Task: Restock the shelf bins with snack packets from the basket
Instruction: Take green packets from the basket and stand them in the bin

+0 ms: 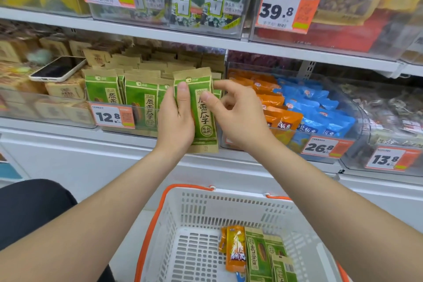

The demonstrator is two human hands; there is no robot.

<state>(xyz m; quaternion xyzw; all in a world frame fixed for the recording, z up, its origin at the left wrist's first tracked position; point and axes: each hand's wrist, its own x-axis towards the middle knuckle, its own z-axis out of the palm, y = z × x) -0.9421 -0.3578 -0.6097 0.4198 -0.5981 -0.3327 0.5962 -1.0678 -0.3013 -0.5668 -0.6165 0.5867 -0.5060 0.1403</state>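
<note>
One green-and-tan paper snack packet (204, 121) is held upright in front of the clear plastic shelf bin (146, 129), which is already filled with rows of matching packets. It is above the bin's front wall and has not yet been set in.

Grip state:
- The left hand (176, 119) clamps the packet's left edge, with the thumb flat on the printed face and the fingers hidden behind it.
- The right hand (231, 117) is at the right edge. Its thumb lies against the face and its index finger reaches the upper corner. Whether it pinches or only steadies the packet cannot be determined.

Handling assessment:
- The packet appears light, because one hand carries it without sagging.
- The paper wall looks creasable and the loose contents probably shift, so expect a soft middle and stiffer sealed ends.
- The matte paper should not slip.
- Hold the packet by the long side edges or the flat top seal, and avoid squeezing the centre.

More green packets (258, 256) and an orange foil sachet (235, 249) lie in the white perforated plastic basket (229, 204) below.
</note>
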